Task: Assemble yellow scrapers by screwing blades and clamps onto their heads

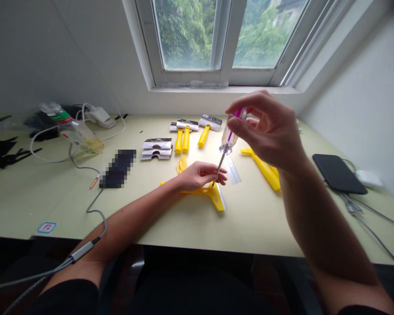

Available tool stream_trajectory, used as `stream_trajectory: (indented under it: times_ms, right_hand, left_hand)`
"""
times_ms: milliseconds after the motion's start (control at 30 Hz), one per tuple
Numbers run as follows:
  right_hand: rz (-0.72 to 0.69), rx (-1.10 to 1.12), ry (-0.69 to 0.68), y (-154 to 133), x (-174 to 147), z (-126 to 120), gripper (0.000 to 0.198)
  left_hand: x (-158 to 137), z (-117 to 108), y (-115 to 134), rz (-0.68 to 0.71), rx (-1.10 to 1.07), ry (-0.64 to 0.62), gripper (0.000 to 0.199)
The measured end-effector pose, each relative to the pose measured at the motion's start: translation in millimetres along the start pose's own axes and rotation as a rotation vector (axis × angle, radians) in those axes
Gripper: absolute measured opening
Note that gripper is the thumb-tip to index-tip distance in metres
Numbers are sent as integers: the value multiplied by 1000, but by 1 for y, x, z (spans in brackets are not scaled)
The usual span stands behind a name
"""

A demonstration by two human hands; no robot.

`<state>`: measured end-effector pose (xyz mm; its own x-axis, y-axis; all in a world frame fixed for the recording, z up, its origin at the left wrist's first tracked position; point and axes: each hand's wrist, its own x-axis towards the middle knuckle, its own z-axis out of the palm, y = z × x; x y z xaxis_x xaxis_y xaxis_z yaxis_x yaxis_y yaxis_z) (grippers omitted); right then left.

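My right hand [265, 129] is raised over the table, its fingers closed round the clear handle of a screwdriver [228, 139] with a purple core. The metal shaft slants down to the head of a yellow scraper [217, 201], which lies flat with a thin blade along its right edge. Low over that scraper, my left hand [203, 174] has thumb and fingers closed about the lower shaft, near the tip. Any screw under the tip is too small to make out. Behind my left hand lies a small yellow plastic part [181, 164].
Loose blades [233, 170] and yellow scraper pieces [264, 170] lie to the right. Scrapers with covered blades [185, 135] and stacked blade sleeves [156, 149] are at the back. A blurred-out dark device [118, 168], a bottle [79, 133] and cables flank the left; a black phone [339, 173] lies right.
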<state>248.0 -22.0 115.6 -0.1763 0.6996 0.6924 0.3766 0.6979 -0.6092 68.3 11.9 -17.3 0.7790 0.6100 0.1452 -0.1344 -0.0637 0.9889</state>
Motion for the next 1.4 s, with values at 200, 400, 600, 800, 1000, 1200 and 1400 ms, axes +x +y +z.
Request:
stream_trajectory:
  times_ms: [200,400,600,800,1000,1200,1400]
  right_hand:
    - [0,169,-113,-3,0,-3,15]
    - [-11,20,-72,2,1,1,28]
    - [28,-27,-82,7,2,-8,20]
    - [49,-28,-164,13,1,-3,36]
    - [41,2,-197,27,1,-3,36]
    - [18,91,-151,24,2,-7,32]
    - [72,146,-162,19,3,-15,34]
  left_hand:
    - [3,1,-8,16,83,142,32]
    - [1,1,2,21,206,111,33]
    - [1,0,-7,-5,8,75,39]
    - [4,1,-10,64,239,204,31]
    - [4,0,-7,46,302,151,28]
    - [2,2,-5,18,284,102,26]
    - [1,1,-1,27,339,81,21]
